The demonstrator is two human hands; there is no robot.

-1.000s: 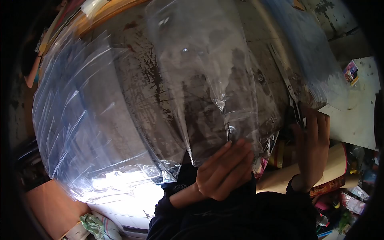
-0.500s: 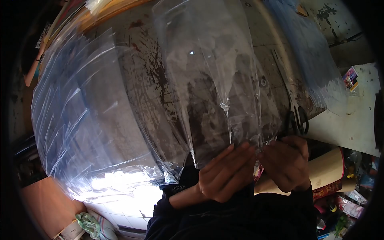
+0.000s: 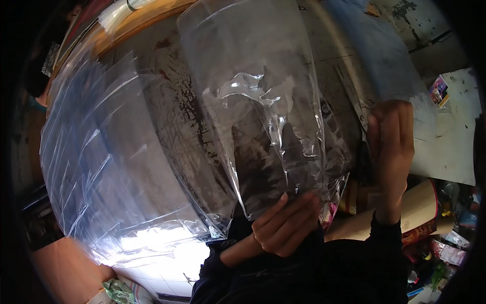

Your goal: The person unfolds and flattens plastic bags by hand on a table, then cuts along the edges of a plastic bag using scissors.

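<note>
A clear plastic sheet, wrinkled and shiny in the middle, lies over the worktable with its near end close to my body. My left hand is at this near edge, its fingers close together and gripping the plastic. To the right, my right hand is raised off the sheet with its fingers curled in. What it holds, if anything, is hidden. Beside it lie scissors, blades pointing away from me and handles partly covered in shadow.
Layered clear plastic sheets cover the left side. More bluish plastic lies at the far right, next to a white board. A cardboard roll and mixed clutter sit at lower right. Part of another person shows at the left edge.
My right hand has left the sheet's near edge and moved up and right, beside the scissors. My left hand stays at the edge. The sheet's middle has more bright wrinkles.
</note>
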